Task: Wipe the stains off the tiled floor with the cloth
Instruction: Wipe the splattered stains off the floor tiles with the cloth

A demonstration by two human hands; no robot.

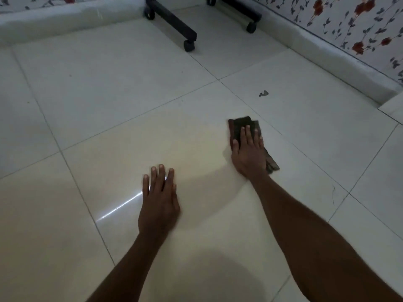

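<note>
In the head view, a dark folded cloth [244, 125] is being pressed flat against the tiled floor [109, 101] by the right hand [248, 153]. The fingers [247, 132] of that hand are being held extended and close together on top of the fabric, not curled round it; nothing is being pinched or gripped. The cloth is lying on a pale tile towards the right of the scene, its edges showing beyond the fingertips and beside the wrist. The left hand [159, 197] is being rested palm-down on the bare tile, well apart from the cloth, its fingers spread flat and holding nothing; it is apparently being used as a prop for the body.

The wiping step itself is judged to be in hand. A dark mark [263, 93] is lying on the neighbouring tile, beyond the cloth and near the skirting [327, 62]; whether it is a stain or loose debris cannot be told. The next move is likely to call for the cloth being slid forward over the grout line to that mark, with pressure being kept even. Black castored legs [174, 25] are standing at the far wall.
</note>
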